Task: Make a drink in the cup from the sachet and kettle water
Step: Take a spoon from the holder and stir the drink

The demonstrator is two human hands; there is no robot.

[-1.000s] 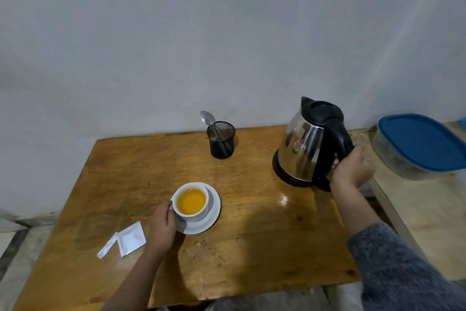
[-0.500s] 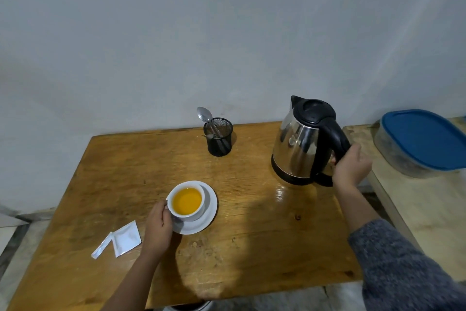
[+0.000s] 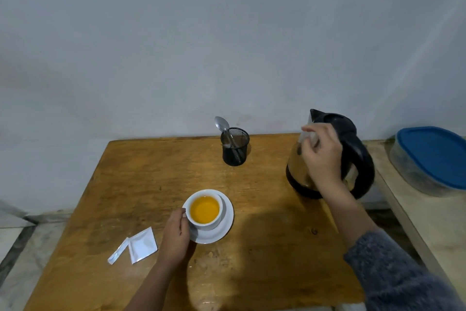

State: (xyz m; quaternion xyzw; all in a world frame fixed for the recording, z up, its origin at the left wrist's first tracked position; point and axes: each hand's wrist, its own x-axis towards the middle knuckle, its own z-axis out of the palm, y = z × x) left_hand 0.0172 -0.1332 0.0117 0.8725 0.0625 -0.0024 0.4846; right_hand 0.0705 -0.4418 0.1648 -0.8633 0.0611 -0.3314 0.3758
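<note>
A white cup (image 3: 205, 193) full of orange drink stands on a white saucer (image 3: 225, 225) near the table's middle. My left hand (image 3: 176, 237) grips the cup at its left side, by the handle. The steel kettle (image 3: 338, 121) with black lid and handle stands upright at the back right. My right hand (image 3: 322, 157) hovers in front of the kettle's body, off the handle, with its fingers loosely apart and nothing in them. The torn white sachet (image 3: 142, 245) and its torn-off strip (image 3: 118, 251) lie flat left of my left hand.
A black mesh holder (image 3: 235, 152) with a spoon (image 3: 222, 124) standing in it is at the table's back edge. The wooden table (image 3: 141, 184) meets the wall behind. On a lower counter (image 3: 428, 222) to the right sits a container with a blue lid (image 3: 433, 157).
My right hand set the kettle down, let go of its handle and moved left across the kettle's body. My left hand stayed on the cup.
</note>
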